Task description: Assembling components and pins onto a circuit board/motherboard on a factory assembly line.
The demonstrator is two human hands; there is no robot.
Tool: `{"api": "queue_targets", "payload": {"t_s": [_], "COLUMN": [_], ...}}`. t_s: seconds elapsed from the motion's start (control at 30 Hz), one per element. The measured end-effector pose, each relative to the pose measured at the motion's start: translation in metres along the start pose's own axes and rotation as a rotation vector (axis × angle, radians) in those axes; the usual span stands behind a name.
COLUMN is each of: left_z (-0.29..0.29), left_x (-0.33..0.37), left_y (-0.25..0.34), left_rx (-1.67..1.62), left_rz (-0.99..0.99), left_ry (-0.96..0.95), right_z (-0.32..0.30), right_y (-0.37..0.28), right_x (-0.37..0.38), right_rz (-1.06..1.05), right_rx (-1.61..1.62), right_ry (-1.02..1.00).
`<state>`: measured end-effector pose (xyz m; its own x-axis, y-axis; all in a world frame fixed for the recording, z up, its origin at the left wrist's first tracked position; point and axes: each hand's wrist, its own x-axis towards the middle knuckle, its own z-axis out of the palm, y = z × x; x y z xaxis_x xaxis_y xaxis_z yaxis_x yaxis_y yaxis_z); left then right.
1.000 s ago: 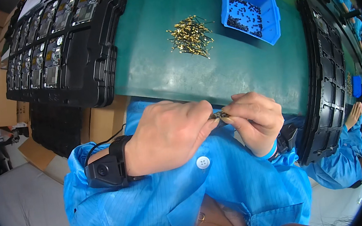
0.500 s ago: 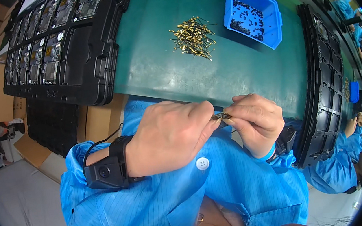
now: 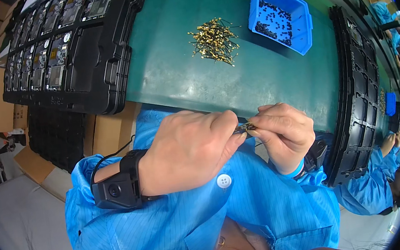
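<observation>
In front of my chest, at the near edge of the green mat, both hands meet fingertip to fingertip. My left hand point(image 3: 190, 148) is closed, its thumb and index finger pinching one end of a small dark part with gold-coloured bits point(image 3: 245, 127). From the other side my right hand point(image 3: 283, 130) pinches the same part between thumb and fingers. Fingers cover most of it, so its exact kind cannot be made out. Beyond the hands lies a loose pile of short thin black leads with gold-coloured ends point(image 3: 215, 42).
A blue bin point(image 3: 304, 27) with small black pieces stands at the far right of the green mat point(image 3: 169, 79). Black trays point(image 3: 102, 104) holding circuit boards are stacked at the left. More black trays point(image 3: 352, 106) line the right side. Another person in blue point(image 3: 367, 184) works farther right.
Both hands stay almost in place, still pinching the small part, with only slight finger shifts. The person at right has moved their hands a little.
</observation>
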<state>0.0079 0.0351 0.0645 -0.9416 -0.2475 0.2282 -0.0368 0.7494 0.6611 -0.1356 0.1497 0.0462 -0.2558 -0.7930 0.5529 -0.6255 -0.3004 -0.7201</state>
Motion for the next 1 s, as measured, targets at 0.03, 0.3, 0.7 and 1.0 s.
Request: {"api": "queue_targets", "payload": {"t_s": [0.03, 0.3, 0.7, 1.0], "left_z": [0.0004, 0.001, 0.0024, -0.0003], "left_x": [-0.0001, 0.0004, 0.0018, 0.0035], "left_y": [0.0, -0.0001, -0.0011, -0.0006], "left_rx": [-0.003, 0.017, -0.007, -0.01], "left_rz": [0.003, -0.006, -0.016, -0.018], "left_ry": [0.01, 0.012, -0.006, -0.035], "right_z": [0.0002, 0.0012, -0.0017, -0.0017], "right_y": [-0.0001, 0.0003, 0.0004, 0.0003], "right_x": [-0.0001, -0.0003, 0.001, 0.0011], "right_rz": [0.0, 0.003, 0.032, 0.043], "right_rx": [0.001, 0.006, 0.011, 0.028], "right_ry": [0.003, 0.016, -0.027, -0.018]}}
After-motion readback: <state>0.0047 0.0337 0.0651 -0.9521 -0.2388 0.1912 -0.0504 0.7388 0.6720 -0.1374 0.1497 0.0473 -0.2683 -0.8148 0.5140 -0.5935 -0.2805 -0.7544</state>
